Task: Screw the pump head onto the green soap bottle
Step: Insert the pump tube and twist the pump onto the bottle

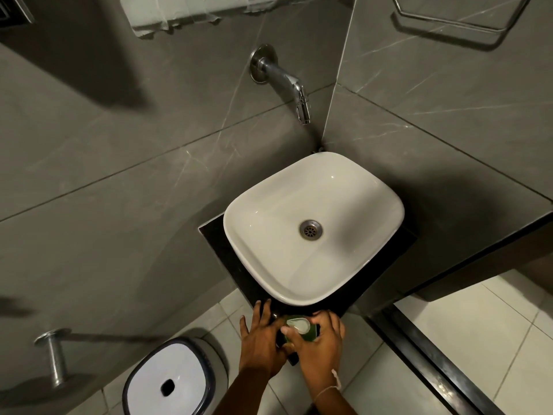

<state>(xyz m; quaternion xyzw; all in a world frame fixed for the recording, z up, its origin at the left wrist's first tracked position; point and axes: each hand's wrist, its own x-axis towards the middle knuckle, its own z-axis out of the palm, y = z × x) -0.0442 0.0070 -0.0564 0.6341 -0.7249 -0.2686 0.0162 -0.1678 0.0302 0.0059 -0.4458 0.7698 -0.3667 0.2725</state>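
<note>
Chrome shows first at the far left, where a bare roll holder (55, 356) juts from the grey tiled wall (119, 175); just right of it, on the pale floor tiles, stands a bin with a white lid (169, 381) and a dark slot in its middle. Move right and you meet your left hand (261, 344), fingers spread along the near edge of the black counter (215, 244), its fingertips touching the left side of the green soap bottle (309, 335) rather than wrapped around it. That bottle stands on the counter's front edge, just below the white basin (311, 229) — seen from above, so its body is mostly hidden. On top of it sits the white pump head (300, 324); your right hand (321, 350) curls around it from the right, thumb and fingers pinching the pump head and collar; how far it is threaded on you cannot tell from here. A pale thread (329, 389) circles your right wrist. Above the basin a chrome tap (287, 82) reaches out from the wall; further right, in the top corner, a metal rack (454, 23) hangs on the tiles.
</note>
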